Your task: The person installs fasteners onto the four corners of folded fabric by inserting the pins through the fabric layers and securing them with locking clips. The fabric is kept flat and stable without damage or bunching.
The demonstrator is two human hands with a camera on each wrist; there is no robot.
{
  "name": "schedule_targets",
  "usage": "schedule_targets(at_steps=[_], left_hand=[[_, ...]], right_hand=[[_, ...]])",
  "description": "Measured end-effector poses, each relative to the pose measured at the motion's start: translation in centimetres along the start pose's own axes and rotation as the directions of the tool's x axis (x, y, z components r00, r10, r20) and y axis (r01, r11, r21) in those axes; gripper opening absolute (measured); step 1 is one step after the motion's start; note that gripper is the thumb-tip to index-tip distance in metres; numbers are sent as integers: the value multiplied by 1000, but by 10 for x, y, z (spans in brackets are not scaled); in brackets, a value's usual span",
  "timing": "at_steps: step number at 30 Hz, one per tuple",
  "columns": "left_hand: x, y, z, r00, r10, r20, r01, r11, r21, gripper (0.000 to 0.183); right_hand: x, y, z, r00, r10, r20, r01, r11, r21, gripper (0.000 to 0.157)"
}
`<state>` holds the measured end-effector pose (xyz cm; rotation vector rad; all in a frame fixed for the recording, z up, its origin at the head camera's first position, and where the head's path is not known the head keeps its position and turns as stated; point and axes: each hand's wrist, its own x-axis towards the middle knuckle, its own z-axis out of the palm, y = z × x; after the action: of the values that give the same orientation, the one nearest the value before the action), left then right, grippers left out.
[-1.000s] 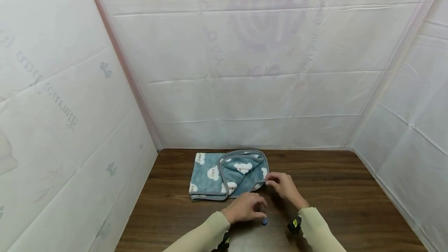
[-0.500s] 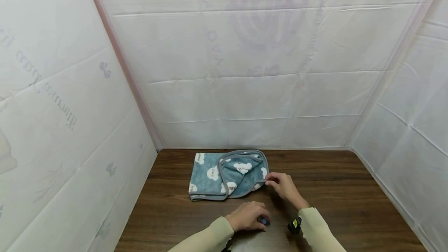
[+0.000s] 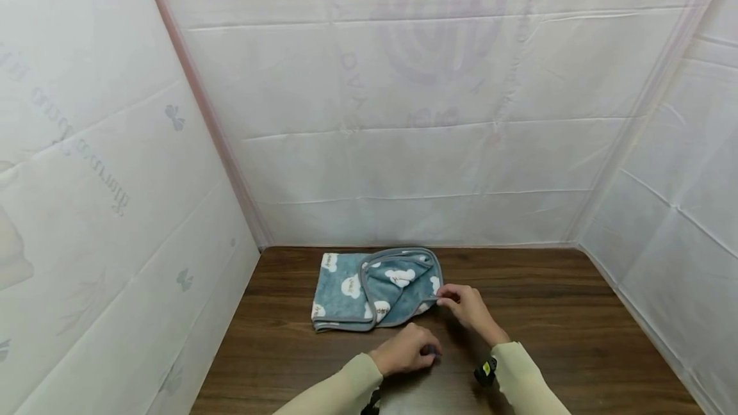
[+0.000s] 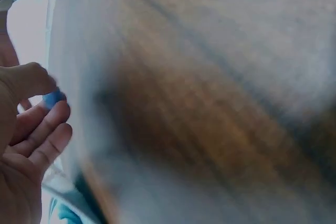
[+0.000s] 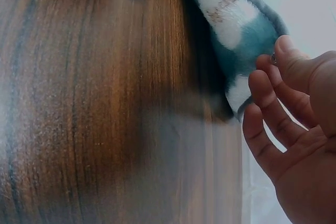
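A teal fleece blanket (image 3: pixel 337 282) with white cloud-like shapes and grey edging lies folded at the back of the table. Its right part is turned over in a rounded flap. At the flap's near right corner, my right hand (image 3: pixel 467 309) pinches the grey edge between thumb and fingers; the right wrist view shows this edge (image 5: pixel 273 17) running up to the thumb. In front of the blanket, my left hand (image 3: pixel 405 348) pinches a small blue object (image 4: pixel 52 98) between thumb and fingertips. Fingers cover most of it, so its kind cannot be told.
The dark wood-grain table (image 3: pixel 553 325) reaches back to a pale printed sheet (image 3: pixel 403 165) hung as a wall. Similar sheets stand at the left and right sides. A black device (image 3: pixel 485 371) sits on the right wrist.
My left hand has reached the small blue object on the table, closed its fingers round it and drawn slightly up. My right hand and the blanket have stayed in place.
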<state>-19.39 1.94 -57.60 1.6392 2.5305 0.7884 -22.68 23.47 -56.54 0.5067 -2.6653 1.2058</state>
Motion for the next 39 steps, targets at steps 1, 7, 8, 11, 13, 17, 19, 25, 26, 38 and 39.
schedule_targets(at_steps=[1,7,8,11,13,17,19,25,26,38,39], left_hand=[[0,0,-3,1000,-8,-27,8,1000,-6,13],[4,-4,-23,964,-71,-256,67,997,-26,13],[4,-6,-27,950,-83,-302,76,997,-33,13],[6,-11,-36,899,-126,-420,102,992,-78,15],[7,-16,-40,867,-161,-472,122,986,-112,16],[10,-23,-43,830,-251,-498,173,965,-198,18],[12,-25,-43,820,-293,-492,201,951,-233,19],[17,-28,-40,804,-369,-465,261,923,-282,16],[18,-28,-39,803,-377,-462,267,920,-287,15],[22,-35,-30,786,-464,-408,290,860,-421,15],[22,-35,-30,786,-468,-404,281,853,-440,15]], right_hand=[[0,0,0,1000,-1,0,1,1000,3,10],[1,-1,1,1000,8,-6,-8,1000,7,9],[1,-1,2,1000,6,-9,-6,1000,4,8],[1,0,3,1000,-2,-14,2,1000,8,6],[1,-1,4,1000,-6,-16,6,1000,18,5],[0,-1,5,1000,2,-4,-2,999,37,4],[0,-2,5,1000,15,6,-15,999,40,5],[2,-4,4,1000,17,21,-18,999,38,10],[2,-4,5,1000,13,18,-14,999,39,9],[4,-6,8,1000,-9,-7,9,998,62,9],[4,-6,8,1000,-14,-6,15,998,63,10]])
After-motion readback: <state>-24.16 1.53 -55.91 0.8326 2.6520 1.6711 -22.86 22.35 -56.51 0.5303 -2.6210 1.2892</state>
